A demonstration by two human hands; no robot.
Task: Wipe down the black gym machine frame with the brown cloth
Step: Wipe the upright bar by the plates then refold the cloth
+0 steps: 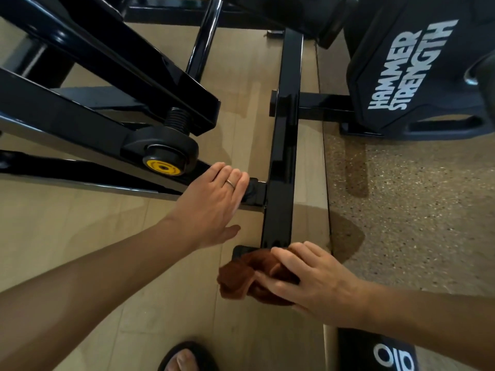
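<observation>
The black gym machine frame (284, 156) runs as a glossy floor bar up the middle, with slanted arms coming in from the left. My right hand (313, 277) is shut on the brown cloth (241, 279), which is bunched against the bar's near foot plate. My left hand (211, 202) rests flat with fingers together on the side bar where it joins the floor bar; it holds nothing and wears a ring.
A pivot with a yellow cap (164, 167) sits just left of my left hand. A black Hammer Strength pad (407, 65) stands at the upper right. Wooden flooring meets speckled rubber flooring (415, 210) on the right. My sandalled foot (187, 357) is at the bottom edge.
</observation>
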